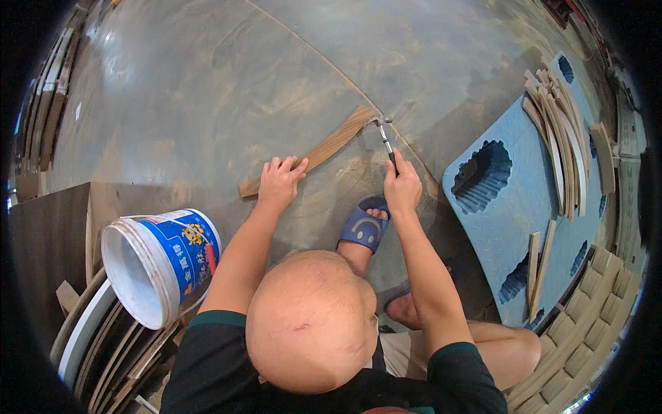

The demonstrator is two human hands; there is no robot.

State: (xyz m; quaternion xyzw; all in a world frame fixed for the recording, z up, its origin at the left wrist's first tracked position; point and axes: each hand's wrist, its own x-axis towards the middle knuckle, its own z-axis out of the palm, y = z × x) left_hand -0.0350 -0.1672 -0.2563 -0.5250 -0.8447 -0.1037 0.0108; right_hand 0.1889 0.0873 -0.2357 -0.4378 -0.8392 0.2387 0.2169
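The left hand [279, 181] is pressing flat, fingers spread, on a long curved brown wooden strip [317, 149] while the right hand [402, 186] is gripping a small metal-headed hammer [383, 132] at the strip's far end.

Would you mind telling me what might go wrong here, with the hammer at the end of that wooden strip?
1. The left hand presses the curved wooden strip flat on the floor; the strip could shift or spring up under a hammer blow.
2. The right hand holds the hammer low on its handle, just ahead of the foot in the blue slipper; a glancing strike might swing back toward the toes.
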